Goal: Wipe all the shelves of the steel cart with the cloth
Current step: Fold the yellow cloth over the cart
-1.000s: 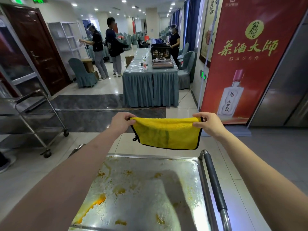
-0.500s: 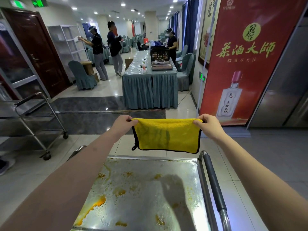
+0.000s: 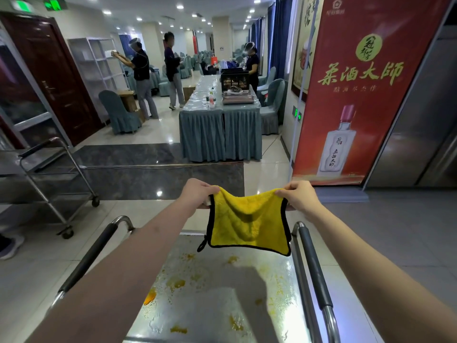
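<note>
Cart top shelf (image 3: pixel 222 305), steel, carries orange smears in a tiled hall; yellow cloth (image 3: pixel 249 224) hangs above, seemingly clear, long axis left-right, corners pinched by left hand (image 3: pixel 197 194) and right hand (image 3: pixel 300 196).

We see a bright room, lit by many small ceiling lamps (image 3: pixel 202 19) that mirror as white spots on the glossy floor (image 3: pixel 158 129). The cloth (image 3: pixel 249 219) throws a dark shadow on the steel shelf (image 3: pixel 222 293), which shows glare near its right edge. The wide lens bends the door (image 3: pixel 57 78) and banner (image 3: pixel 358 95) at the sides. Far people look soft.
</note>
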A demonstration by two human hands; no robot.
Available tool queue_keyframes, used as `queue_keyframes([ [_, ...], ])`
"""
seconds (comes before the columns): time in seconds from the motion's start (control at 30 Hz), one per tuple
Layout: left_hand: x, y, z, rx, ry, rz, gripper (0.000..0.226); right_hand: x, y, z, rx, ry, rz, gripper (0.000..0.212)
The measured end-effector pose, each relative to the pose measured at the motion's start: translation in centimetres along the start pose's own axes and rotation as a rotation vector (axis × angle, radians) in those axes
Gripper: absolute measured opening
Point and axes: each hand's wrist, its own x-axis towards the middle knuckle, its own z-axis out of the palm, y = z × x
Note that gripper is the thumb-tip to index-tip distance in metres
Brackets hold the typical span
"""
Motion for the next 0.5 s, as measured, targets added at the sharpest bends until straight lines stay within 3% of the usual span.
queue_keyframes([
  [0.2, -1.3, 0.3, 3.3, -0.071, -0.125, -0.028, 0.021, -1.2, -1.0, 2.7, 0.14, -0.07, 0.051, 0.018],
  [0.5, -2.4, 0.2, 5.6, -0.145, -0.177, 0.042, 0.016, -2.1, -1.8, 7.0, 0.26, -0.119, 0.049, 0.015],
])
